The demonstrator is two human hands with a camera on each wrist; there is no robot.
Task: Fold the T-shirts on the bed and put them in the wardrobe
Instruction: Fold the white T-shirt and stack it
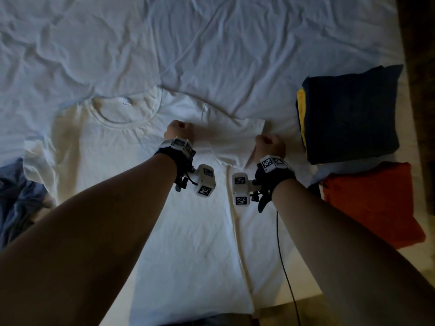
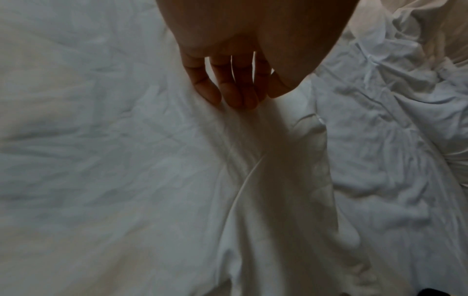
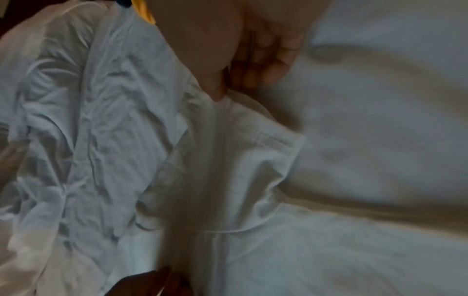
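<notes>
A white T-shirt (image 1: 188, 231) lies flat, front up, on the bed sheet (image 1: 211, 43), with its collar (image 1: 122, 116) to the far left. My left hand (image 1: 180, 128) is on the shirt near the right shoulder. In the left wrist view its fingertips (image 2: 228, 100) press down on the cloth (image 2: 253, 180) and the thumb stays apart. My right hand (image 1: 268, 141) pinches the hem edge of the right sleeve (image 1: 247, 130). The right wrist view shows the thumb (image 3: 217, 90) clamped against curled fingers over the raised sleeve (image 3: 253, 160).
A folded stack, dark navy over yellow (image 1: 348, 114), sits at the right of the bed. A folded orange shirt (image 1: 369, 203) lies nearer me, below that stack. A crumpled blue garment (image 1: 16, 196) lies at the left edge. A black cable (image 1: 282, 255) hangs from my right wrist.
</notes>
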